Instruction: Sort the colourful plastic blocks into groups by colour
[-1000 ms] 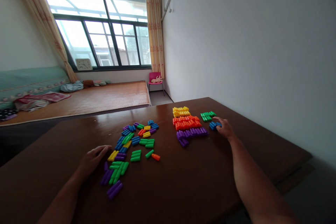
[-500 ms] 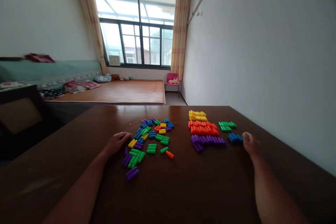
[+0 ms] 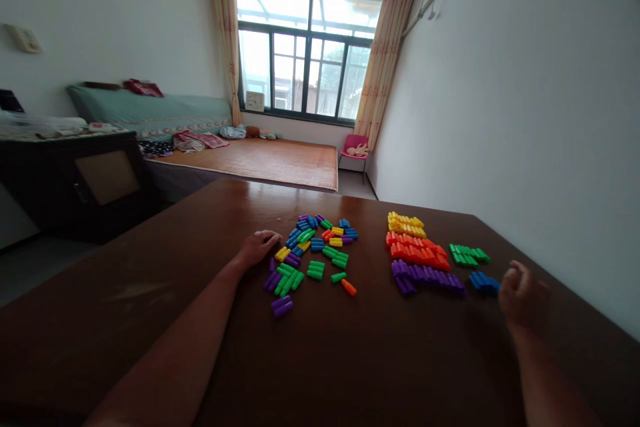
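My left hand lies on the table with its fingers stretched out, beside a loose mixed group of coloured plastic pegs. In that group are green pegs, purple pegs and an orange peg. My right hand is slightly blurred, its fingers curled in, just right of a few blue pegs; I see nothing in it. Sorted rows of yellow pegs, orange-red pegs, purple pegs and green pegs lie to the left of and beyond this hand.
The pegs rest on a dark brown glossy table. Past its far edge stand a bed with a woven mat and a pink chair. A dark cabinet is at the left, and a white wall runs along the right.
My view has turned left, so the scene sits further right. My right hand has drawn back from the blue pegs, towards me and to the right. The left hand stays beside the mixed pegs.
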{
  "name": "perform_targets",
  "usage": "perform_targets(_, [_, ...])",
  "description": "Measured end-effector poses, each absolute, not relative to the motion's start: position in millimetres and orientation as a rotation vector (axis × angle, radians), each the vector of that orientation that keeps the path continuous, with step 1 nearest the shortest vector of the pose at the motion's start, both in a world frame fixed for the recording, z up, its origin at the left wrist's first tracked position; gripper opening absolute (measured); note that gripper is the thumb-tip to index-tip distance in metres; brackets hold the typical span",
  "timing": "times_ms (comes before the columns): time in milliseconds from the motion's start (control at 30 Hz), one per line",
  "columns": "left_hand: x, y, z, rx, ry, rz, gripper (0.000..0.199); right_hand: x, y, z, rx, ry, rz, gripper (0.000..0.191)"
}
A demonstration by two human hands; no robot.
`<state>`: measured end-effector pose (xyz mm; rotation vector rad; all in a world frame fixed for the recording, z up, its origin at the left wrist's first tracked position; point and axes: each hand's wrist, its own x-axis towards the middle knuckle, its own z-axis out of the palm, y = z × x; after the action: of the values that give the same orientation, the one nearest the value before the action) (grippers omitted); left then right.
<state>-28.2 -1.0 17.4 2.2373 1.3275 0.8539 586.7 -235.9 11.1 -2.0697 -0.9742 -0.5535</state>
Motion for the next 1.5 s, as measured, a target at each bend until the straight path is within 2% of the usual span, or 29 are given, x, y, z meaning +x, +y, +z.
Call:
perform_targets(100, [-28,-1,15,2.256,1.342,0.847,0.048,508,-210,38,-1.838,-1.302,-0.655,0.048])
perform_targets(233, [-28,-3,16,2.277,1.357,0.854,0.047,391,-150,56,-1.596,-2.054,-0.309,0.04])
perform_targets(367, [-26,-5,17,2.268,1.346,0.866,0.045,335,-79,50,-1.655,-2.2,-0.043,0.044])
perform_targets(567, [-26,-3,14,2.248,1.345,0.863,0.044,338,-25,37,-1.901,-2.124,0.101,0.048])
perform_targets(833, [-24,-5,18,2.247,1.377,0.845,0.044,359,-33,36,-1.956,-2.026,0.092,0.026])
perform_targets(1000, [-25,-3,16,2.259,1.381,0.843,0.043,351,-17,31,-1.94,-1.871,0.034,0.037])
perform_targets(1133, [-25,-4,17,2.247,1.413,0.851,0.042,332,1,33,-1.986,-1.877,0.043,0.037])
perform_targets(1267, [-24,-5,21,2.238,1.4,0.847,0.043,315,2,40,-1.934,-1.907,0.1,0.022])
perform_targets(1500, [-30,3,18,2.245,1.347,0.821,0.049,346,-59,83,-1.639,-1.723,0.035,0.031])
